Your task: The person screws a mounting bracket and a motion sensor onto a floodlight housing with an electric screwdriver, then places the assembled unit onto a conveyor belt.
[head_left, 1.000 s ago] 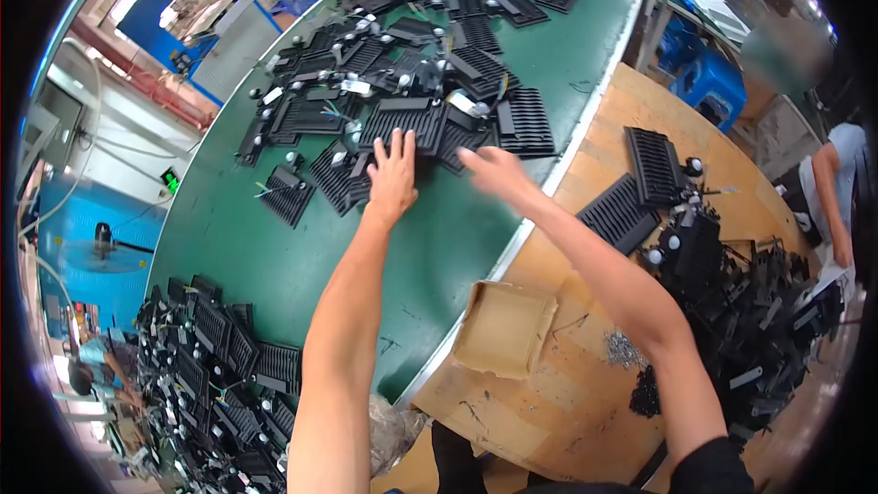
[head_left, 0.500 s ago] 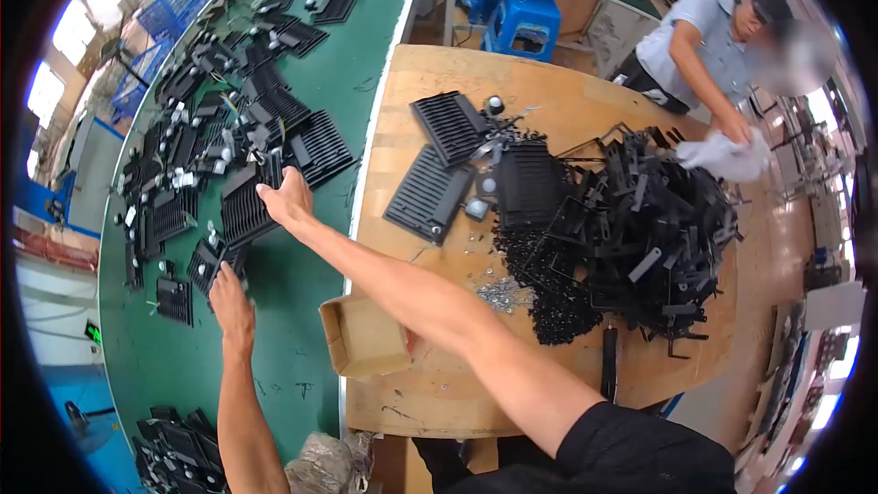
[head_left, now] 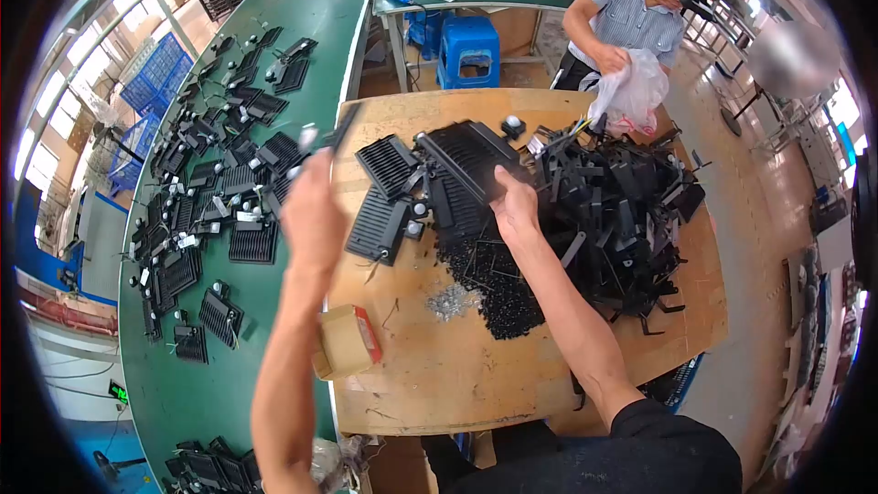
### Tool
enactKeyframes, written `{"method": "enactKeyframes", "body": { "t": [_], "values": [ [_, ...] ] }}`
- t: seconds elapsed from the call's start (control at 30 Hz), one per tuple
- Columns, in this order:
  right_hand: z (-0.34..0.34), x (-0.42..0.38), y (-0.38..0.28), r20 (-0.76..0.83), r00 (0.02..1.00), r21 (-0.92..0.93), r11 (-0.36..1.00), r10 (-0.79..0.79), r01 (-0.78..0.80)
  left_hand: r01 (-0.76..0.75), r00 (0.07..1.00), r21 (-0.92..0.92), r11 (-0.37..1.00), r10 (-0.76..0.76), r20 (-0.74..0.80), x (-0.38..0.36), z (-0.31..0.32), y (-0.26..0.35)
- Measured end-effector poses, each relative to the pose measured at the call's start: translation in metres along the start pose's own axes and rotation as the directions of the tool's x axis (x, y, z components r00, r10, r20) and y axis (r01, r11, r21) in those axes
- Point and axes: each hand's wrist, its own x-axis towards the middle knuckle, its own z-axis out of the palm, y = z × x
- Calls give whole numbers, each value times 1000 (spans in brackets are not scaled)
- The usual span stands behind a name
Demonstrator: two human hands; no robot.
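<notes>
My right hand (head_left: 515, 206) is closed on the edge of a black finned floodlight (head_left: 468, 154) above the wooden table, over other floodlights. My left hand (head_left: 313, 215), smeared by motion, is closed on another floodlight (head_left: 346, 131), seen nearly edge-on with a white sensor dome beside it. Under and beside the right hand's piece lie more floodlights (head_left: 375, 227) with white domes. To the right is a heap of black metal brackets (head_left: 631, 220). Small black parts (head_left: 508, 311) and silver hardware (head_left: 450, 302) lie in front of the right hand.
Many floodlights (head_left: 251, 242) cover the green table (head_left: 274, 320) at left. An open cardboard box (head_left: 334, 361) sits on the wooden table (head_left: 430, 393). Across it, a person (head_left: 626, 18) holds a plastic bag (head_left: 631, 91) by the heap. A blue stool (head_left: 468, 50) stands behind.
My right hand has moved from the green table to the wooden table with a floodlight. My left hand has lifted a floodlight and moved away and rightward. The person's bag has come nearer the heap.
</notes>
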Motion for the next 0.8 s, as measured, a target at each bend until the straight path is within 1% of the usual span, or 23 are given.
{"method": "enactKeyframes", "body": {
  "t": [0.03, 0.07, 0.1, 0.13, 0.17, 0.23, 0.27, 0.3, 0.33, 0.37, 0.4, 0.43, 0.5, 0.53, 0.57, 0.6, 0.63, 0.67, 0.7, 0.77, 0.8],
  "values": [
    [-12, 11, 1, -75, 997, -70, 998, -7, 2, -24, 997, -61, 998, 28, 66, 8, 12, 39],
    [-19, 16, 2, -78, 997, -66, 998, -10, 4, -42, 984, -89, 995, 57, 170, 14, 25, 75],
    [-22, 20, 2, -255, 966, -135, 991, -48, 13, -190, 975, -50, 981, 194, 110, 11, 56, 98],
    [-26, 26, 2, -418, 904, -206, 978, -94, 7, -238, 964, 24, 971, 234, 126, 12, 80, 124],
    [-37, 31, 6, -418, 904, -203, 979, -91, 4, -282, 952, 98, 954, 266, 151, 9, 102, 150],
    [-63, 43, 19, -219, 920, -354, 905, -324, 235, -274, 954, 132, 953, 252, 162, 5, 150, 190],
    [-72, 51, 29, -215, 910, -321, 906, -353, 276, -258, 949, 131, 957, 226, 218, 2, 170, 203],
    [-74, 47, 27, -164, 911, -431, 858, -379, 279, -240, 941, 134, 961, 197, 274, -2, 188, 212],
    [-89, 61, 40, -163, 883, -526, 796, -440, 300, -180, 942, 108, 978, 140, 304, -7, 208, 217],
    [-94, 64, 44, -156, 870, -571, 762, -467, 306, -118, 938, 81, 990, 84, 336, -12, 221, 220],
    [-98, 67, 47, -149, 857, -615, 725, -494, 311, -87, 923, 27, 996, 70, 378, -12, 218, 222],
    [-91, 54, 35, -134, 867, -649, 703, -481, 290, -83, 924, 33, 996, 64, 377, -14, 219, 219],
    [-87, 40, 25, -120, 877, -689, 675, -465, 263, -213, 930, -92, 973, 230, 286, -21, 217, 208],
    [-91, 38, 27, -168, 920, -615, 767, -355, 183, -213, 915, -158, 964, 254, 315, -23, 216, 201],
    [-92, 37, 29, -204, 949, -529, 843, -238, 98, -212, 914, -159, 964, 254, 317, -26, 213, 194],
    [-89, 33, 26, -205, 950, -530, 843, -237, 96, -210, 900, -284, 936, 298, 318, -30, 209, 186],
    [-85, 30, 23, -239, 945, -570, 820, -223, 49, -203, 886, -403, 893, 342, 312, -32, 205, 179],
    [-79, 28, 21, -270, 939, -606, 795, -211, 4, -135, 865, -451, 882, 327, 380, -31, 202, 173],
    [-74, 28, 18, -265, 940, -631, 775, -213, -2, -136, 868, -446, 884, 324, 376, -28, 202, 167],
    [-70, 26, 10, -257, 954, -596, 803, -155, -30, 0, 818, -500, 866, 287, 498, -27, 202, 155],
    [-71, 29, 12, -232, 961, -568, 823, -154, -6, 5, 845, -492, 870, 260, 468, -28, 200, 151]
  ]
}}
